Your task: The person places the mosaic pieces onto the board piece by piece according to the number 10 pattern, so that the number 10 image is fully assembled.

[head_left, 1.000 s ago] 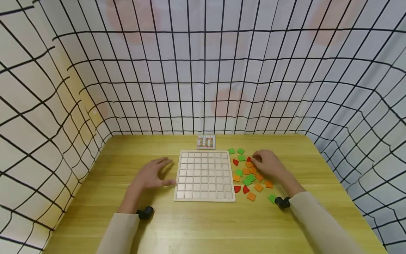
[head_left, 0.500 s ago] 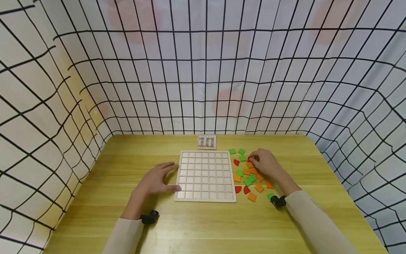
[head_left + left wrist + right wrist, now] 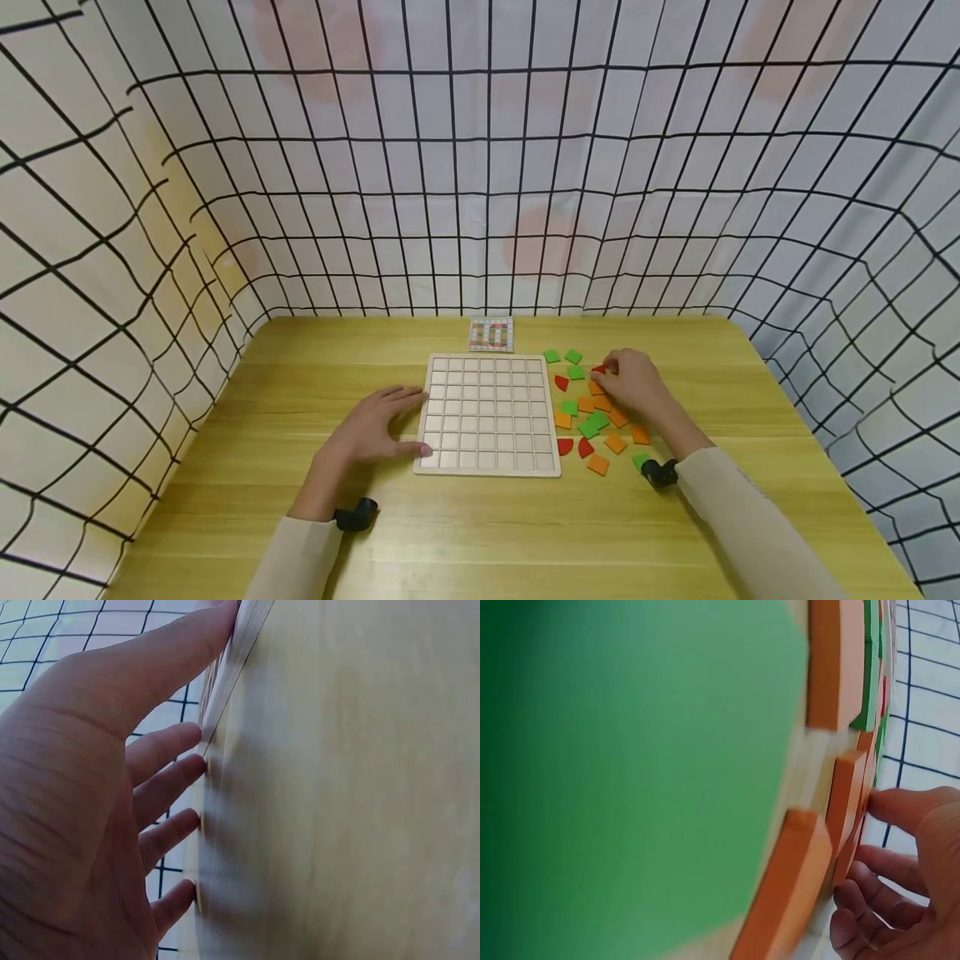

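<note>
A square wooden grid board [image 3: 487, 468] lies flat on the table. My left hand [image 3: 375, 427] is spread at its left side, the thumb resting on the near left corner and the fingers by the left edge. In the left wrist view the fingertips [image 3: 187, 735] reach the board's edge and the tabletop. At the far end of the scattered pieces, my right hand [image 3: 633, 382] pinches a red quarter-round piece [image 3: 598, 368] between thumb and fingers. Most of that piece is hidden by the fingers. Orange square tiles [image 3: 616, 443] lie beneath and beside this hand.
Green square tiles [image 3: 575, 372] and more red quarter-round pieces [image 3: 586, 448] are scattered right of the board. A small printed pattern card [image 3: 491, 334] lies behind the board. Black-grid netting [image 3: 487, 192] encloses the table [image 3: 480, 542]. A blurred green tile [image 3: 630, 780] fills the right wrist view.
My left hand has moved right and onto the board's edge. The right hand has closed in on the red piece, which has shifted slightly right and away from me.
</note>
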A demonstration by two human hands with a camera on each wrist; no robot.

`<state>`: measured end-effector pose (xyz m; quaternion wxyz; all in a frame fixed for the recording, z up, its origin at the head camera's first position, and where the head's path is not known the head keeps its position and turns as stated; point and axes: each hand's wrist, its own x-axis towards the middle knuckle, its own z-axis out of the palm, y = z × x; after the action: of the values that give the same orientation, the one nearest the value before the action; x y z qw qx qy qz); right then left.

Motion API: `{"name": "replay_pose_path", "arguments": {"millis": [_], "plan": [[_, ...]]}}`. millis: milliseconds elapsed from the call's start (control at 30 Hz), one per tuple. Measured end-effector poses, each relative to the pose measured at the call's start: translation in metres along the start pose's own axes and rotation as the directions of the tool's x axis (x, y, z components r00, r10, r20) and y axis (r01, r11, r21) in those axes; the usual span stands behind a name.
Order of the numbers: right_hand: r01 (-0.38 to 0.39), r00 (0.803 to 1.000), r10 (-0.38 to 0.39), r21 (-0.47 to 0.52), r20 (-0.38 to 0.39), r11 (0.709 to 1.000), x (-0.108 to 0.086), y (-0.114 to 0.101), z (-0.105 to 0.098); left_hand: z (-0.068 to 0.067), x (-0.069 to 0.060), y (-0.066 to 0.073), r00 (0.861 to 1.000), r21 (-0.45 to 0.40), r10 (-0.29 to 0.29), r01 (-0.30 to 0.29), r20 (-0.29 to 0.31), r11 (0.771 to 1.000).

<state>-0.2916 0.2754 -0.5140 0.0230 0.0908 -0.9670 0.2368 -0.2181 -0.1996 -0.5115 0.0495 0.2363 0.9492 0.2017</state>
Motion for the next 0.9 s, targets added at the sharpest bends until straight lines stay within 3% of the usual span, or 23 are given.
{"name": "replay_pose_path", "arguments": {"millis": [300,700,900], "plan": [[-0.04,0.999,0.039,0.039,0.027,0.998,-0.0054,0.0001,-0.0061,0.0007,-0.0007,0.0003,1.0,0.007,0.025,-0.025,0.006,1.0],[-0.026,1.0,0.025,0.065,0.019,0.998,-0.0047,0.0066,-0.0056,-0.0044,-0.0008,-0.0004,0.997,-0.062,0.058,-0.056,0.044,0.997],[-0.008,1.0,0.006,0.07,0.021,0.997,-0.0045,0.0007,-0.005,-0.0059,-0.0023,-0.002,0.995,-0.056,0.081,-0.078,0.056,0.995]]}}
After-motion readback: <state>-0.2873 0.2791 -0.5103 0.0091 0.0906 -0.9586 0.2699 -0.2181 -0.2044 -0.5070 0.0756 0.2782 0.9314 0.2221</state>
